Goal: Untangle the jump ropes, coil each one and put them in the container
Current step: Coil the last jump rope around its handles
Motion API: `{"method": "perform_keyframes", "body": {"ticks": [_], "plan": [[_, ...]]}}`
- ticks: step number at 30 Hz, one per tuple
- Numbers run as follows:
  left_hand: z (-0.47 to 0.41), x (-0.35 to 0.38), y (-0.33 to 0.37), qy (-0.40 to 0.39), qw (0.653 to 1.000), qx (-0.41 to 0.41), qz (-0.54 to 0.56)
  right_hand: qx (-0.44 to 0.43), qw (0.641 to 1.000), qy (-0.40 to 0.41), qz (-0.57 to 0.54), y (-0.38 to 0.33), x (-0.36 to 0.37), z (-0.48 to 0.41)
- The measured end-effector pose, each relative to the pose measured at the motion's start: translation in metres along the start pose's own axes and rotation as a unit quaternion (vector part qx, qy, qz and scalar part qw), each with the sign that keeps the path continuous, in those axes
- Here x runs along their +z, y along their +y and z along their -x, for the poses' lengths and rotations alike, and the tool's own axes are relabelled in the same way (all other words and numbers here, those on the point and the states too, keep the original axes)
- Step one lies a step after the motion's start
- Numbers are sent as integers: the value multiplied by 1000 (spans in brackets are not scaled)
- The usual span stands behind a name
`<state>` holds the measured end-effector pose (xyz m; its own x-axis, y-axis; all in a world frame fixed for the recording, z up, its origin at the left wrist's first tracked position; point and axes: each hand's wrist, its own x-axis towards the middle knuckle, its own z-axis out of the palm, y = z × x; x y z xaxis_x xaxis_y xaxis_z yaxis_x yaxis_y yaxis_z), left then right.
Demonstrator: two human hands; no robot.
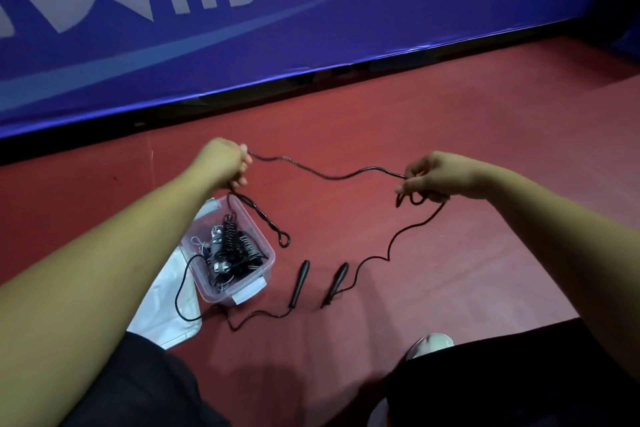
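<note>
A thin black jump rope [329, 177] stretches in the air between my two hands. My left hand [223, 163] grips one part of it, and a twisted doubled loop [268, 224] hangs down from that fist. My right hand [429, 178] pinches the rope, with a small loop under the fingers and the rest trailing down to the floor. Its two black handles [300, 282] [336, 282] lie side by side on the red floor. A clear plastic container [268, 269] below my left hand holds coiled black ropes [232, 253].
A white lid or sheet [169, 308] lies under and left of the container. A blue banner wall [311, 38] runs along the far side of the red floor. My dark-clothed knees fill the bottom corners, and a white shoe [431, 343] shows near the right knee.
</note>
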<state>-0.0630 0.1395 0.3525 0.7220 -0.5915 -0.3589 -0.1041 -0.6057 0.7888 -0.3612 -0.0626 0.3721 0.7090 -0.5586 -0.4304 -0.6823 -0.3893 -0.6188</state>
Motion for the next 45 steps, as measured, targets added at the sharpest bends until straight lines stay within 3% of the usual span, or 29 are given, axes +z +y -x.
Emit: {"method": "perform_keyframes", "body": {"ticks": [1,3,5,6,8,10,14,18,22,25,28,33,36,39,43,45], "plan": [[0,4,-3,-6,995,17,-102,-27,999,-5,-25,-9,1,2],[7,12,3,16,959,140,-244,-87,995,-24,-43,-31,9,6],[34,26,20,-49,947,262,-177,-138,989,-35,-35,-53,16,11],[51,34,28,-126,947,274,-109,-158,986,-37,-39,-63,20,13],[78,54,37,-285,931,230,-17,-186,980,-23,-61,-75,25,14],[87,70,34,-341,921,180,57,-194,979,16,-63,-79,25,15],[76,64,35,-258,936,104,218,-186,980,32,-61,-69,20,16],[61,50,31,-231,915,67,323,-133,987,43,-82,-50,12,15],[71,57,30,-265,933,105,220,-124,972,79,-184,-53,20,11],[90,78,34,-341,920,152,123,-140,956,104,-236,-70,35,6],[102,93,35,-372,906,162,115,-146,957,108,-224,-82,45,3],[92,78,34,-314,914,255,-2,-150,939,29,-308,-74,35,4],[85,74,31,-219,932,290,1,-163,956,63,-237,-59,22,0],[75,61,36,-145,954,221,141,-136,972,71,-178,-40,7,-5],[35,18,32,26,964,79,254,-83,992,99,11,0,-15,-9],[21,4,21,37,972,33,230,-45,996,61,-41,20,-18,-7]]}}
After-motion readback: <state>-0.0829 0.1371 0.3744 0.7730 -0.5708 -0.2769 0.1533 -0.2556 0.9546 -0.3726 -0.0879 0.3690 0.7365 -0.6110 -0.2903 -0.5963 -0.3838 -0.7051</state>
